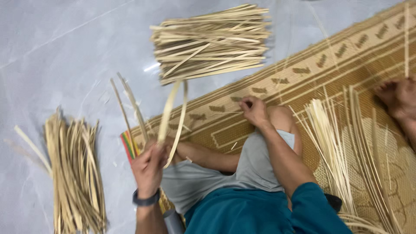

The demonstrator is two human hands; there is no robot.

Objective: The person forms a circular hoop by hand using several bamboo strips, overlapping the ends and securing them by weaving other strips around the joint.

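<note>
I'm watching the left hand (149, 167) gripping a few bamboo strips (167, 117), fingers clamped around their lower ends so they're fanning upward, two of them bowing over just off the near corner of the woven mat (346, 65). The right hand (255, 110) is sitting over the mat's patterned border, just above the bent knee, fingertips pinching a very thin sliver (225, 113) that's running toward the left; the two hands are working well apart. Beyond the mat's edge, on the grey floor (65, 47), a thick bundle of strips (212, 41) is lying crosswise. Left of the mat, another pile of strips (76, 173) is resting on the floor. On the mat itself, right of the knee, finer splints (333, 147) are spreading out. At the mat's far right, someone's bare foot (398, 97) is showing.
</note>
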